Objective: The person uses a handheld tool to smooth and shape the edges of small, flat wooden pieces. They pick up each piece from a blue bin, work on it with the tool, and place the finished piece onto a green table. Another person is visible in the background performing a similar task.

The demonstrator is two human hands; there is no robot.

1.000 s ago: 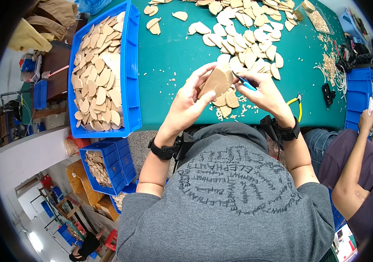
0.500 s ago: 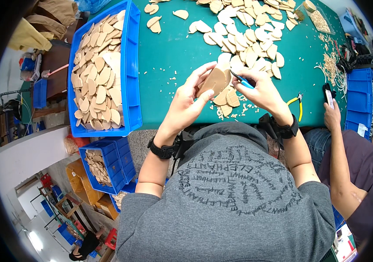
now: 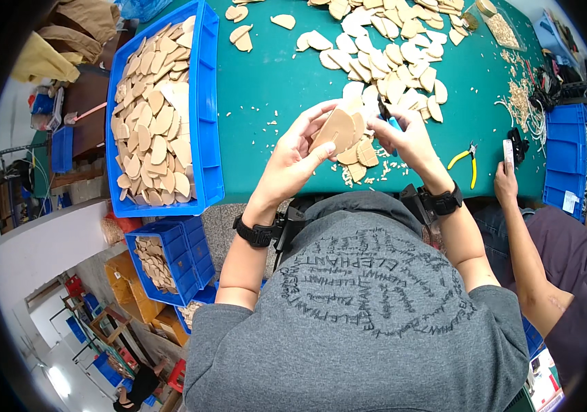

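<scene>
My left hand (image 3: 292, 156) is closed on tan half-round pieces (image 3: 339, 132), the front one held up flat with a short slot in it and another showing behind it. In my right hand (image 3: 411, 141) is a pair of blue-handled cutters (image 3: 394, 123), its dark jaws pointing away from me just right of the pieces. My right fingertips are close to the pieces' edge; whether they touch cannot be made out. Below the hands, several similar tan pieces (image 3: 357, 172) lie on the green table (image 3: 273, 89) among small offcuts.
A blue crate (image 3: 205, 110) full of tan pieces stands at the left. Loose pieces (image 3: 376, 58) spread across the table's far part. Yellow-handled pliers (image 3: 474, 173) lie to the right. Beside me a co-worker's hand (image 3: 505, 182) holds a dark object near another blue crate (image 3: 563, 151).
My right hand has turned the cutters, so the jaws now point away from me and stand off the pieces. My left hand barely moved. The co-worker's hand has shifted left.
</scene>
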